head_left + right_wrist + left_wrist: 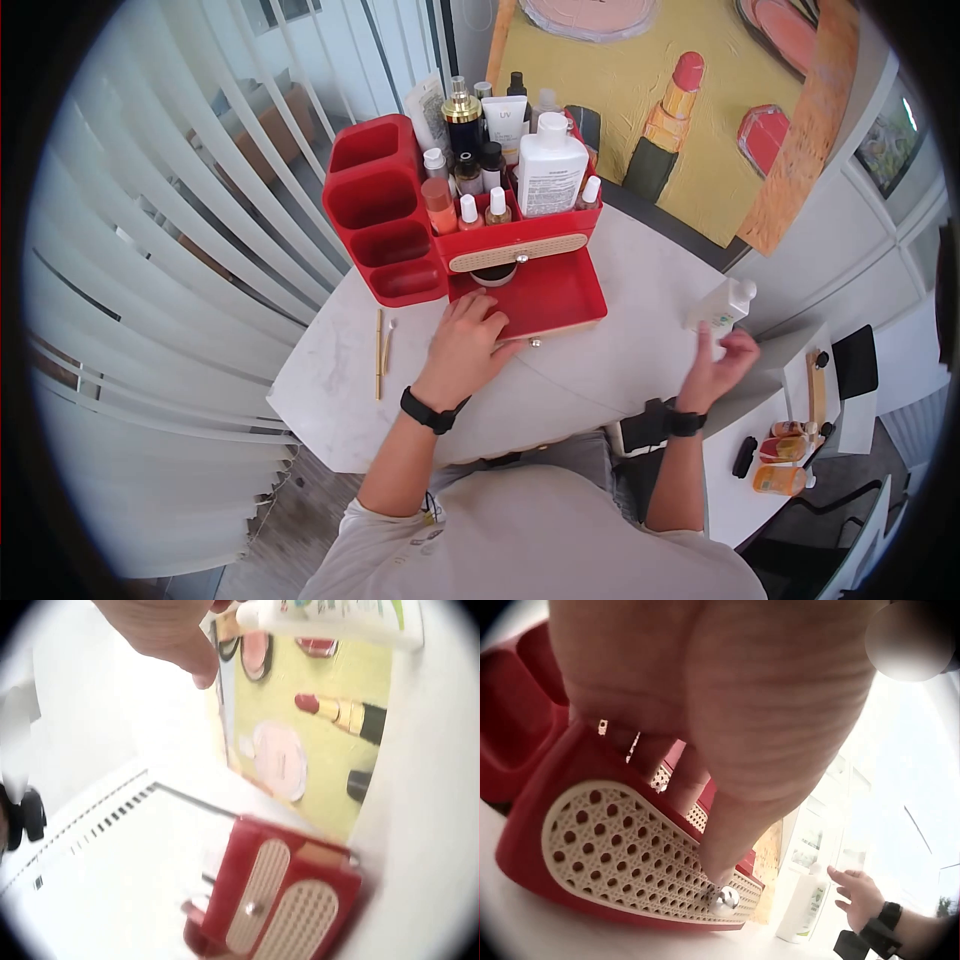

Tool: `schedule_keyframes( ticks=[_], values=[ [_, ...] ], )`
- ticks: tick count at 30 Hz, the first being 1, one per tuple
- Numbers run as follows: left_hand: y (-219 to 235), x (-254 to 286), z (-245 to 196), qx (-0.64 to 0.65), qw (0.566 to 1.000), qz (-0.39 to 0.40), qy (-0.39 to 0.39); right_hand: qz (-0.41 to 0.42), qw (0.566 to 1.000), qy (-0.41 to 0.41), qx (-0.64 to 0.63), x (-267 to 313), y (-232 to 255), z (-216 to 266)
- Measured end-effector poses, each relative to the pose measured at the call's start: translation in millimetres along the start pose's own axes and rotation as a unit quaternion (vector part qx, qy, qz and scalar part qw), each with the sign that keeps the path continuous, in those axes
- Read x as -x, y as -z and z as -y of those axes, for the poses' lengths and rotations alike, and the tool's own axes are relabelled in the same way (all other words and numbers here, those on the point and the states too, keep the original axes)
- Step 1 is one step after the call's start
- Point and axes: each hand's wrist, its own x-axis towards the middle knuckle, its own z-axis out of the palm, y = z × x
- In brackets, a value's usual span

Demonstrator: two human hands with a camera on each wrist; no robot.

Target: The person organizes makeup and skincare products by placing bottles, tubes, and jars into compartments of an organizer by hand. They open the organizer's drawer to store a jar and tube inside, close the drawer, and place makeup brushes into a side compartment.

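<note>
Two hands engaged: left hand [465, 340] flat, fingers spread, on open red plastic drawer [545, 292]; right hand [722, 362] loosely open beside small white plastic bottle [720, 306] near table edge. Risk: careless reach, tipping bottle off marble-white tabletop [330, 390].

My left hand [468, 340] rests on the open drawer [545, 295] before the organizer [400, 215]; the bottle [722, 306] stands right, on the bench [600, 370].
</note>
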Motion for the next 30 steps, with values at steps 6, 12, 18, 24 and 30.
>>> schedule_keyframes(
  ticks=[6,12,18,24,30],
  values=[
    [3.4,6.9,7.1,0.103,0.992,0.062,0.029,0.194,0.975,-0.111,-0.008,-53.6,9.7,-18.7],
    [6.7,21.0,4.8,0.158,0.982,-0.101,-0.027,0.244,0.968,-0.028,-0.054,-47.2,-43.5,43.2],
    [4.1,36.3,1.6,0.169,0.956,-0.163,0.175,0.478,0.813,0.323,-0.078,-28.2,-118.4,155.0],
    [-5.3,58.7,6.7,0.284,0.927,-0.124,0.209,0.611,0.738,0.285,-0.021,-5.3,-156.8,137.3],
    [-15.4,56.5,6.4,0.352,0.899,-0.135,0.224,0.604,0.735,0.309,-0.014,-2.0,-158.3,111.5]
  ],
)
